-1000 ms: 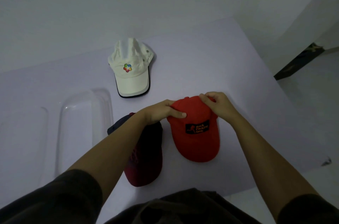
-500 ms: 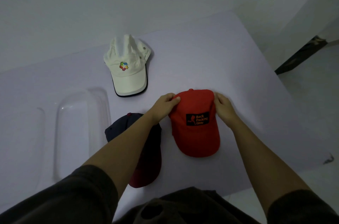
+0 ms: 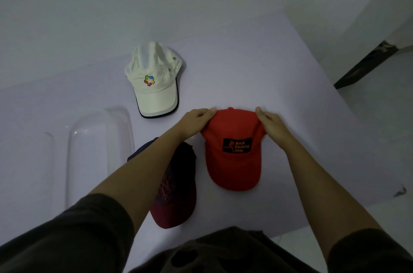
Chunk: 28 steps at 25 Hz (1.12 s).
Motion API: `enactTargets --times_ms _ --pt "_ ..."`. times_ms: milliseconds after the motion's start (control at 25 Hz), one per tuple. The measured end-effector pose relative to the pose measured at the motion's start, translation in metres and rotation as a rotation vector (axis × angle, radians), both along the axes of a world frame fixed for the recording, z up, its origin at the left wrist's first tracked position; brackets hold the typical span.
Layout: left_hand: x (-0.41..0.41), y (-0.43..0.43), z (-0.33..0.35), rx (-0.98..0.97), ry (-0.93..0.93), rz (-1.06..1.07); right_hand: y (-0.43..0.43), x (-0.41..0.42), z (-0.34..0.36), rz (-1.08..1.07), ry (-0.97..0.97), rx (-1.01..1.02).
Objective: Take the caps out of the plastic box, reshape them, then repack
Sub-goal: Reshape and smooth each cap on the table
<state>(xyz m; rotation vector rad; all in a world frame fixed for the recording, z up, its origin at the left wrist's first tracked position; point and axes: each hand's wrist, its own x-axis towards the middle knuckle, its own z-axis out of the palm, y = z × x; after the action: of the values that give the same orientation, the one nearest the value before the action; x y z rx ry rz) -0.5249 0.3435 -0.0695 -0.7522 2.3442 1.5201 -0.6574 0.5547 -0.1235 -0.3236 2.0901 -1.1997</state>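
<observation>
A red cap (image 3: 233, 156) with a black patch lies on the white table (image 3: 279, 76), brim toward me. My left hand (image 3: 196, 119) holds the left side of its crown and my right hand (image 3: 271, 124) holds the right side, fingers curled on the fabric. A dark navy and maroon cap (image 3: 176, 185) lies left of it, partly under my left forearm. A cream cap (image 3: 154, 81) with a coloured logo sits farther back. The clear plastic box (image 3: 98, 152) stands at the left.
The table's right edge (image 3: 348, 116) drops to a pale floor, with a dark strip (image 3: 366, 65) at the far right. A second clear plastic piece (image 3: 24, 161) lies at the far left. A white wall rises behind the table.
My hands have slid from the top of the red cap's crown out to its two sides, and the crown now sits fuller and rounder.
</observation>
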Motion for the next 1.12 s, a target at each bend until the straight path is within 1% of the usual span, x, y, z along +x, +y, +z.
enactTargets --times_ms 120,200,320,400,520,600,680,800,960,1120 --pt "-0.011 0.002 0.005 0.211 -0.004 0.094 -0.004 -0.008 0.013 0.107 -0.013 -0.018" --pt "-0.017 0.004 0.009 0.242 -0.022 0.108 -0.010 -0.010 0.027 0.182 -0.036 -0.053" --pt "-0.020 0.009 0.017 0.256 -0.034 0.048 -0.020 -0.010 0.044 0.279 -0.052 -0.079" --pt "-0.020 0.010 0.020 0.343 -0.016 0.026 -0.025 -0.009 0.052 0.293 -0.061 -0.084" --pt "-0.019 0.010 0.022 0.500 0.015 0.055 -0.033 -0.013 0.059 0.322 -0.056 -0.045" --pt "-0.017 0.010 0.019 0.540 0.027 0.079 -0.036 -0.014 0.059 0.366 -0.060 -0.017" --pt "-0.014 0.011 0.016 0.510 0.049 0.060 -0.037 -0.013 0.057 0.378 -0.025 -0.008" --pt "-0.012 0.012 0.013 0.405 0.066 0.001 -0.038 -0.012 0.054 0.366 0.052 0.000" --pt "-0.012 0.014 0.010 0.361 0.037 0.001 -0.035 -0.014 0.049 0.336 0.104 -0.021" --pt "-0.015 0.006 0.003 0.080 -0.028 0.057 -0.026 -0.019 0.043 0.329 0.181 0.031"
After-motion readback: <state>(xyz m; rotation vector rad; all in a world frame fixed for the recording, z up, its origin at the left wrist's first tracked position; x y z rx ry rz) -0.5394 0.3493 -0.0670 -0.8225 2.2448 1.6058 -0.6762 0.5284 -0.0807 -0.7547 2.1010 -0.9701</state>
